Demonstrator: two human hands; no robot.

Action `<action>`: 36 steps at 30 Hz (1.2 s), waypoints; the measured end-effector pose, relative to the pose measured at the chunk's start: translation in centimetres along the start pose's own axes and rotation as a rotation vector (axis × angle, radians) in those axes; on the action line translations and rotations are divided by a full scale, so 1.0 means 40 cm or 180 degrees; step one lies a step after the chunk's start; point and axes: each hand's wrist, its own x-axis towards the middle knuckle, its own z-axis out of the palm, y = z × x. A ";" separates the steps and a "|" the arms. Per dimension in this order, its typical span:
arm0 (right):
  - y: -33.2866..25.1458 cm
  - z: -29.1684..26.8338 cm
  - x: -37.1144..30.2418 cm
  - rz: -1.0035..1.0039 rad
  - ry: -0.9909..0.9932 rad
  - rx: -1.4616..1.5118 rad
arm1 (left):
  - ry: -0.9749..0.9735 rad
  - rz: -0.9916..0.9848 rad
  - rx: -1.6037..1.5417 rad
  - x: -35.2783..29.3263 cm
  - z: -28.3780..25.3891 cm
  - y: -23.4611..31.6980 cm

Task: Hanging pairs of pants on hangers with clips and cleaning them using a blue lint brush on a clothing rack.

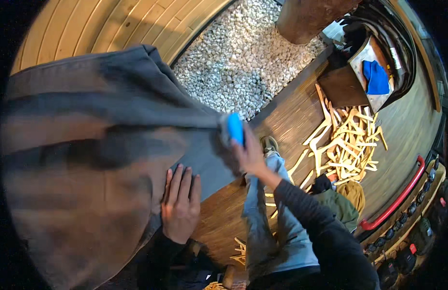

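Observation:
A large brown-grey garment (84, 193) lies spread over a flat grey surface (209, 166) on the left. Its kind is hard to tell, and parts of it are blurred. My left hand (181, 205) rests flat at its near right edge, fingers stretched out. In my right hand (249, 152) is a blue object with a pale grey side (235, 128), held at the garment's right end. Motion blur and my fingers hide what kind of object it is.
Many loose wooden hangers (347, 145) are heaped on the wood floor to the right, beside crumpled clothes (337, 208). Behind them hang dark garments (400, 48) with a blue cloth (376, 77). White pebbles (233, 63) surround a thick wooden post (313, 19). A red rail (395, 200) curves at right.

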 end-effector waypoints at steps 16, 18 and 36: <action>0.018 -0.327 0.014 -0.0058 -0.0160 -0.0423 | 0.0616 -0.0437 -0.1388 -0.042 -0.153 0.013; -0.085 -0.405 0.099 -0.0291 -0.0045 -0.0030 | 0.1451 -0.0346 -0.1642 -0.058 -0.314 0.047; -1.398 -0.703 0.019 -0.3409 -0.0085 -0.2603 | 0.3976 -0.0250 -0.1893 -0.093 -0.684 -0.124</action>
